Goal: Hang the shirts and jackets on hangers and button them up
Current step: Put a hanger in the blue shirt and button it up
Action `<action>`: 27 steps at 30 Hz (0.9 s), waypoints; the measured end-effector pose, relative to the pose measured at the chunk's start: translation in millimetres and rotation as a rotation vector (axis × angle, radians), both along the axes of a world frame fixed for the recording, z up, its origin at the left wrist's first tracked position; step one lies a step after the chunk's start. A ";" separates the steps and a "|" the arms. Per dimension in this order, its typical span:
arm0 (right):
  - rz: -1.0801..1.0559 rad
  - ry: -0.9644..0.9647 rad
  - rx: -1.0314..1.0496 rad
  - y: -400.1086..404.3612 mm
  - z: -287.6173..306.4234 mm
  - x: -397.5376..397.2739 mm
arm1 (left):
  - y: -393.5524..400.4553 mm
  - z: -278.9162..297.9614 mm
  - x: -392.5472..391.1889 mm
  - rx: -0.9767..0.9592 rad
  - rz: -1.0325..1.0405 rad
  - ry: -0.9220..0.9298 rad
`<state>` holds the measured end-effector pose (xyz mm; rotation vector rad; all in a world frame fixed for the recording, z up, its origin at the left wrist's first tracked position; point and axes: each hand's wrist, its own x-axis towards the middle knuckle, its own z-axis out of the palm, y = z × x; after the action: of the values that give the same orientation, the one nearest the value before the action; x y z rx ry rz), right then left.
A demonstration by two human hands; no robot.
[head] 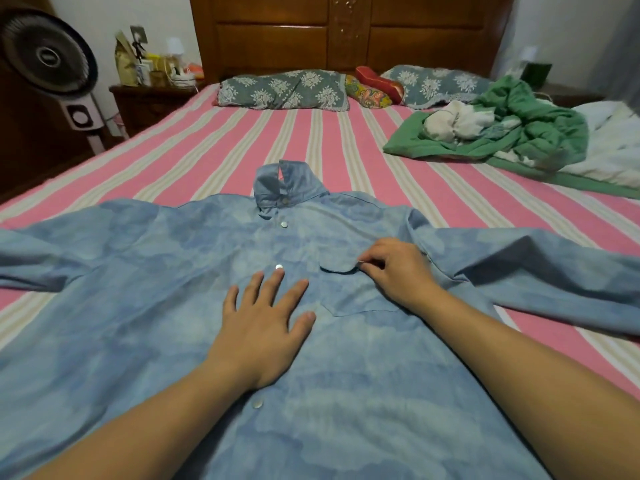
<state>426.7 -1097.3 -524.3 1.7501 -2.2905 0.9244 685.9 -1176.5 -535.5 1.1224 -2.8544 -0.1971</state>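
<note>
Striped bed (242, 140) carries a blue shirt (145, 306) spread flat, front up, at 6 o'clock.
Left hand (263, 327) presses flat, fingers straight; right hand (394, 268) pinches the pocket flap (337, 263). Hold the cloth taut and line flap over its snap before pressing.

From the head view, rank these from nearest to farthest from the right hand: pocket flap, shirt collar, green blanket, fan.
From the right hand:
1. Pocket flap, pinched at its fingertips.
2. Shirt collar, up and left.
3. Green blanket, far right on the bed.
4. Fan, far left, off the bed.
</note>
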 end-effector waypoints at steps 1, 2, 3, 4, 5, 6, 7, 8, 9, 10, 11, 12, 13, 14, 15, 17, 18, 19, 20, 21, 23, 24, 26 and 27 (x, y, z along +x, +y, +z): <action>0.011 0.057 -0.018 0.0 -1.0 1.8 | -0.2 0.4 0.4 0.003 -0.002 0.003; 0.034 0.095 -0.017 0.6 -0.8 3.3 | -0.6 0.9 0.9 0.009 -0.005 0.007; 0.064 0.114 -0.005 0.9 -1.4 3.0 | -0.7 1.4 1.1 0.012 -0.007 0.008; 0.098 0.115 0.018 1.6 -2.1 1.9 | -0.6 1.5 1.2 0.010 -0.010 0.007; 0.129 0.115 0.049 2.3 -2.5 0.3 | -0.4 0.6 1.1 0.006 -0.012 0.010; 0.152 0.116 0.089 2.8 -2.1 -1.8 | -0.4 -0.2 1.2 0.006 -0.011 0.013; 0.163 0.116 0.137 3.2 -1.4 -4.0 | -0.5 -0.6 1.5 0.007 -0.011 0.017; 0.171 0.117 0.175 2.8 -1.4 -6.8 | -1.2 -0.6 2.1 0.009 -0.010 0.018; 0.170 0.130 0.191 3.5 -2.0 -8.6 | -1.9 -0.7 2.4 0.011 -0.009 0.015; 0.165 0.155 0.197 5.3 -2.7 -9.2 | -1.6 -0.8 2.3 0.013 -0.009 0.012; 0.151 0.196 0.213 6.8 -2.7 -7.0 | -1.1 -0.8 2.3 0.018 -0.009 0.010; 0.145 0.260 0.243 7.3 -2.2 -2.8 | -0.9 -0.5 2.5 0.022 -0.009 0.009; 0.127 0.330 0.300 6.3 0.1 5.2 | -0.9 -0.1 2.5 0.025 -0.008 0.001; 0.093 0.383 0.357 3.7 4.6 15.4 | -1.7 1.2 1.9 0.029 -0.006 -0.014; 0.054 0.404 0.429 0.3 11.7 25.9 | -2.7 2.9 0.8 0.037 0.000 -0.036; 0.008 0.372 0.597 -1.8 28.8 40.7 | -2.1 11.3 -2.6 0.073 0.028 -0.145; 0.009 0.342 0.689 4.0 36.2 44.9 | 1.6 18.8 -5.7 0.100 0.064 -0.220; 0.000 0.302 0.761 15.6 43.3 47.2 | 7.1 29.3 -11.1 0.100 0.109 -0.289; -0.012 0.234 0.754 33.0 50.2 45.5 | 16.6 42.5 -19.1 0.064 0.141 -0.339; -0.035 0.137 0.646 56.8 59.3 45.3 | 31.8 54.2 -27.9 0.023 0.141 -0.371; -0.183 -0.109 0.297 115.9 74.9 35.2 | 75.7 65.1 -42.7 0.055 0.000 -0.313; -0.307 -0.218 0.135 146.4 84.0 26.2 | 99.7 63.2 -43.9 0.156 -0.090 -0.257; -0.629 -0.396 -0.099 215.3 83.3 -10.2 | 146.8 51.1 -35.7 0.299 -0.205 -0.273; -0.809 -0.498 -0.176 250.2 77.1 -28.6 | 160.9 43.6 -30.7 0.272 -0.227 -0.317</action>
<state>398.1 -847.1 -447.2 0.4283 -2.7055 1.3802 655.2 -1015.6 -491.9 0.9357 -3.3197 -0.4735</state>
